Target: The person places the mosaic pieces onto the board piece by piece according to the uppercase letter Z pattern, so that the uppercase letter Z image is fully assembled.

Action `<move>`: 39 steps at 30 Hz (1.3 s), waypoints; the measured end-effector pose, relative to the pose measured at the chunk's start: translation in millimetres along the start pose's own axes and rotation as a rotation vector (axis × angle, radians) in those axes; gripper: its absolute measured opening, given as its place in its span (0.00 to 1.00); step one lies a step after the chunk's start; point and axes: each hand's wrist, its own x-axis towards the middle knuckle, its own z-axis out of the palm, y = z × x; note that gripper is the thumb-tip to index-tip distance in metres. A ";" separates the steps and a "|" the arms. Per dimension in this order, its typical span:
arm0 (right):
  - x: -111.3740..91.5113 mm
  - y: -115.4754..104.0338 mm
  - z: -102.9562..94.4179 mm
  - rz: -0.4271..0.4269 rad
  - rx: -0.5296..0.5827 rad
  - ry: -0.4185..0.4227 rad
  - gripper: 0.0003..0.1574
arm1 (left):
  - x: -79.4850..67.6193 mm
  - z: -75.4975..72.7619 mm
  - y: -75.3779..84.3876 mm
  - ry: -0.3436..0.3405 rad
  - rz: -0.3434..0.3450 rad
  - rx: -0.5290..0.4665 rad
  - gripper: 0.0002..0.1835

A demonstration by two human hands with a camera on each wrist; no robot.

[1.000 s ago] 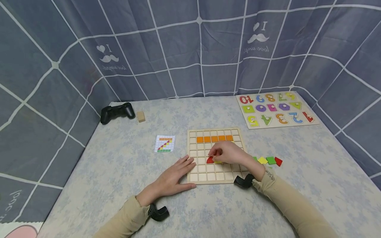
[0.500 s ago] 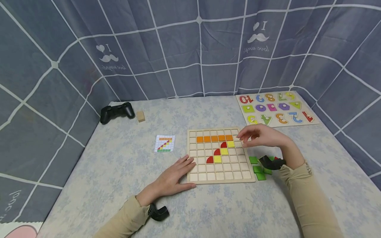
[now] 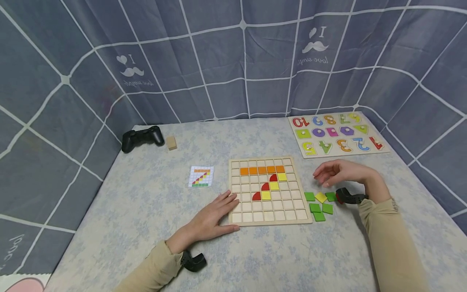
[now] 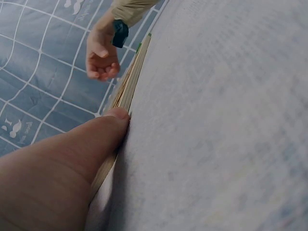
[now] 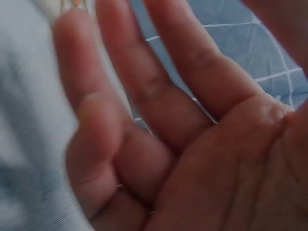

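My left hand (image 3: 209, 221) lies with straight fingers at the left edge of a wooden grid board (image 3: 248, 217); in the left wrist view its thumb (image 4: 103, 130) touches the board's side. On the board sit a row of orange square tiles (image 3: 262, 170) and a diagonal of red quarter-round tiles (image 3: 257, 196) beside yellow square tiles (image 3: 266, 195). Right of the board, my right hand (image 3: 339, 172) hovers with loosely bent fingers and holds nothing. Just below it lie several green tiles (image 3: 319, 217), a loose yellow tile (image 3: 321, 197) and a red piece (image 3: 338, 198) partly hidden by the wrist band.
A printed pattern card (image 3: 201, 176) lies left of the board. Farther back are a black game controller (image 3: 143, 138) and a small wooden block (image 3: 171, 142). A number-and-shape puzzle board (image 3: 339, 152) stands at the back right, before the grey-blue curtain (image 3: 226, 97).
My right hand has left the red and yellow tiles on the board and moved right, over beside the loose tiles. The left hand has stayed in place.
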 end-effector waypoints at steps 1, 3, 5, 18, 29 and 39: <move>1.3 3.3 -0.2 0.016 0.006 -0.027 0.23 | 0.0 0.1 0.0 0.000 -0.001 0.001 0.41; 3.9 8.0 0.3 0.044 0.015 -0.080 0.24 | 0.0 0.0 0.2 -0.002 -0.002 0.001 0.41; 6.0 9.7 2.1 0.066 0.030 -0.115 0.23 | 0.0 -0.1 0.5 0.000 -0.003 0.001 0.41; 11.6 11.4 9.5 0.076 -0.044 -0.123 0.21 | 0.3 -1.0 1.8 -0.003 -0.004 -0.017 0.41; 18.7 1.1 18.7 0.136 -0.188 -0.071 0.22 | 0.4 -2.2 1.5 0.003 -0.004 -0.021 0.41; 19.7 -3.9 20.5 0.163 -0.196 -0.107 0.20 | 0.0 -1.2 1.5 0.009 0.000 -0.017 0.41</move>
